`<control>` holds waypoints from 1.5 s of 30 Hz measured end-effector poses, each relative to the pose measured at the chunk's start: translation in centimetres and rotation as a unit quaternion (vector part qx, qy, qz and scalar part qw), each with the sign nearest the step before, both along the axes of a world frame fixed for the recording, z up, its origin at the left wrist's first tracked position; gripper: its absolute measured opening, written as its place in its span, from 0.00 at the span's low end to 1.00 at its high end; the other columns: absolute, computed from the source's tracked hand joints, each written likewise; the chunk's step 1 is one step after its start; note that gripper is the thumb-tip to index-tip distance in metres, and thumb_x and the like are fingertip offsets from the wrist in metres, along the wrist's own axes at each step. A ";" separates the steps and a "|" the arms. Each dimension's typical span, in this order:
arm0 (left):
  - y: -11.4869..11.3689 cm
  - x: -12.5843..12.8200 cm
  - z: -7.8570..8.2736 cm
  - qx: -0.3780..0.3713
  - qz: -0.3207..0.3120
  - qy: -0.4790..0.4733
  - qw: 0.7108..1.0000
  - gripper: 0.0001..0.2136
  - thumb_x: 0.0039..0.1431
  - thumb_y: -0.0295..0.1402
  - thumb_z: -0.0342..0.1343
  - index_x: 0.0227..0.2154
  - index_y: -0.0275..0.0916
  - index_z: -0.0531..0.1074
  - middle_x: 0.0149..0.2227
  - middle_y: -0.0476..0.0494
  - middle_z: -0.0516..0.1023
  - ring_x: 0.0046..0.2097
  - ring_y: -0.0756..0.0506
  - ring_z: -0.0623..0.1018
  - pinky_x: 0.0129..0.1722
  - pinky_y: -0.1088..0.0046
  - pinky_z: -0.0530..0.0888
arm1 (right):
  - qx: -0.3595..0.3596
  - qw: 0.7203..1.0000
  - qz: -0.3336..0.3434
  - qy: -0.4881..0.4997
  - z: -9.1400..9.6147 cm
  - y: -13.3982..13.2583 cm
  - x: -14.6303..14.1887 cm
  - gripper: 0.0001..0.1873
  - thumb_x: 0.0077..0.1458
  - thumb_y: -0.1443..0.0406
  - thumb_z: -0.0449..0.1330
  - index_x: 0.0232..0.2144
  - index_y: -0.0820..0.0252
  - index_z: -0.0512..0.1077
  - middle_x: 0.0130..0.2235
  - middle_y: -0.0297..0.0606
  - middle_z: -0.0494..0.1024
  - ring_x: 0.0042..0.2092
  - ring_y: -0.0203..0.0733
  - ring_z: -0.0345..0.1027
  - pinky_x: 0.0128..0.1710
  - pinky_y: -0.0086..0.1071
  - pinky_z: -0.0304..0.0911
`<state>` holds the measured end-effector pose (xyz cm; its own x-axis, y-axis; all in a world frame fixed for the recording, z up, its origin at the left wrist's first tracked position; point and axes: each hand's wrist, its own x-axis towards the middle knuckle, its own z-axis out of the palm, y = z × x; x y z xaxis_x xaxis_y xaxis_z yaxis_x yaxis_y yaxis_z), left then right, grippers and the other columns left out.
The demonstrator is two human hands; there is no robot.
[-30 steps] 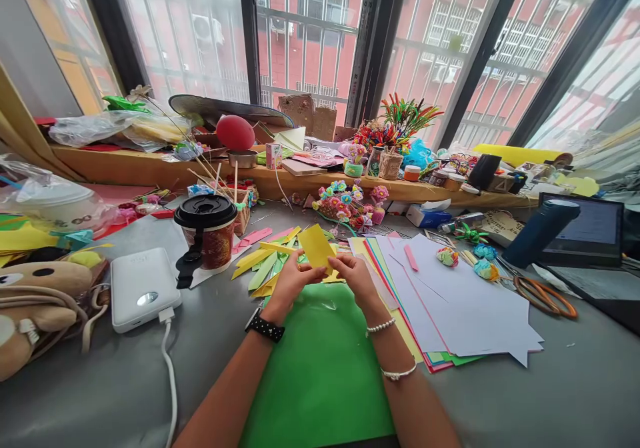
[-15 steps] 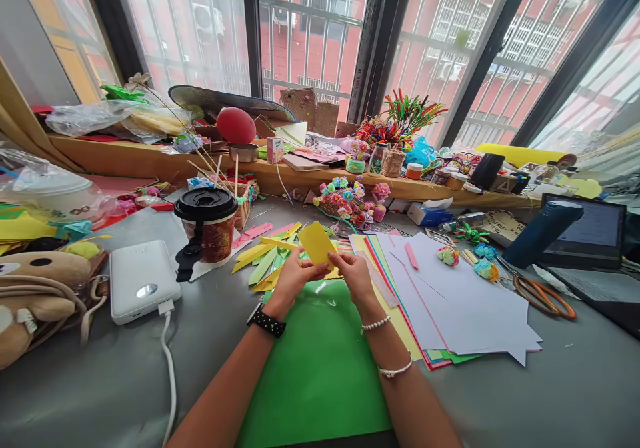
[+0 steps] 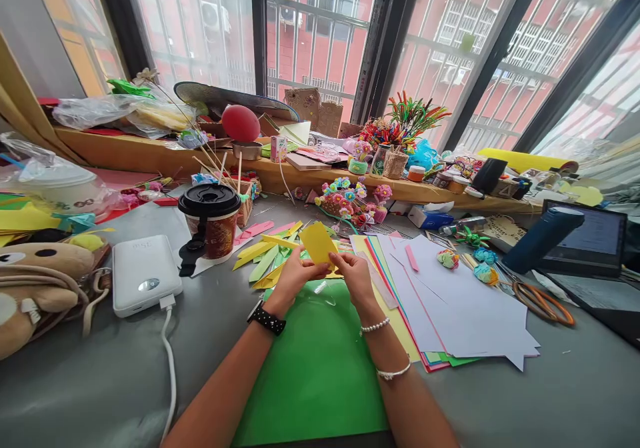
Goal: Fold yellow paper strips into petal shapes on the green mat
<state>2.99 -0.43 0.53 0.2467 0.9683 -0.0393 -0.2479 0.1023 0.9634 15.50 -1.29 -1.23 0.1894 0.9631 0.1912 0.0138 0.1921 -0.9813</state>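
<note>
A small piece of yellow paper (image 3: 319, 242) is held up between my two hands, tilted, above the far end of a green sheet (image 3: 310, 368). My left hand (image 3: 296, 279) pinches its lower left edge and wears a black dotted watch strap at the wrist. On the lower right corner, the thumb and fingers of my right hand (image 3: 354, 276) are closed; two silvery bracelets circle that arm. Folded yellow and green paper strips (image 3: 265, 259) lie just beyond my left hand. A clear shiny strip (image 3: 324, 293) rests on the green sheet below the hands.
To the right lies a stack of white and coloured paper (image 3: 460, 308), with scissors (image 3: 545, 303) and a dark blue bottle (image 3: 543, 240) beyond. At left stand a lidded coffee cup (image 3: 213, 225) and a white power bank (image 3: 145, 275) with its cable. Paper flowers (image 3: 345, 198) stand at the back.
The view has shifted slightly, so the surroundings sit a little differently in the frame. Both hands still hold the yellow paper in nearly the same pose.
</note>
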 end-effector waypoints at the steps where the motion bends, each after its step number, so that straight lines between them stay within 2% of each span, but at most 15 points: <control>1: 0.0 0.0 0.0 0.002 0.000 -0.001 1.000 0.28 0.31 0.28 0.65 0.38 0.34 0.60 0.26 0.44 0.76 0.28 0.46 0.76 0.30 0.71 0.73 | 0.002 1.000 0.001 -0.003 0.0 0.0 0.0 0.16 0.39 0.55 0.58 0.21 0.65 0.72 0.23 0.36 0.72 0.25 0.34 0.63 0.25 0.27 0.59; 12: 0.0 -0.1 -0.1 0.003 -0.005 -0.003 1.000 0.27 0.31 0.29 0.65 0.37 0.33 0.61 0.27 0.42 0.76 0.29 0.46 0.76 0.32 0.70 0.72 | 0.003 0.999 -0.015 -0.032 -0.1 -0.1 -0.2 0.20 0.39 0.52 0.58 0.22 0.65 0.72 0.24 0.38 0.73 0.26 0.36 0.65 0.26 0.29 0.61; 31: -0.2 -0.2 0.3 -0.003 -0.008 0.014 1.000 0.24 0.32 0.31 0.65 0.35 0.34 0.63 0.26 0.45 0.76 0.27 0.47 0.76 0.30 0.73 0.72 | 0.015 0.995 -0.052 -0.083 0.4 -0.3 -0.3 0.18 0.39 0.53 0.58 0.17 0.64 0.70 0.20 0.35 0.69 0.24 0.35 0.61 0.25 0.28 0.58; 36: -0.2 -0.3 0.2 0.018 -0.017 0.022 0.999 0.24 0.31 0.33 0.65 0.34 0.34 0.64 0.28 0.45 0.76 0.29 0.47 0.75 0.30 0.73 0.71 | 0.011 0.999 -0.014 -0.042 0.2 -0.2 -0.3 0.17 0.38 0.53 0.58 0.18 0.64 0.69 0.21 0.35 0.70 0.25 0.34 0.62 0.27 0.28 0.60; 42: -0.1 -0.6 0.4 0.026 -0.031 0.025 0.999 0.23 0.30 0.34 0.65 0.33 0.33 0.66 0.28 0.45 0.75 0.27 0.49 0.74 0.29 0.73 0.70 | -0.019 0.996 0.088 0.001 1.0 -0.4 0.6 0.19 0.41 0.52 0.55 0.22 0.64 0.72 0.24 0.34 0.71 0.27 0.33 0.63 0.28 0.27 0.60; 45: -0.1 -0.8 0.6 0.020 -0.043 0.028 0.998 0.22 0.31 0.34 0.64 0.33 0.33 0.66 0.29 0.43 0.75 0.28 0.49 0.74 0.30 0.74 0.70 | -0.026 0.993 0.118 0.002 1.4 -0.7 1.2 0.17 0.41 0.54 0.57 0.24 0.63 0.73 0.26 0.34 0.71 0.29 0.33 0.63 0.30 0.26 0.59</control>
<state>2.22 -0.53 1.08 0.3274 0.9448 -0.0166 -0.1859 0.0816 0.9792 16.70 -1.94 0.20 -0.0430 0.9893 0.1392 -0.0288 0.1381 -0.9900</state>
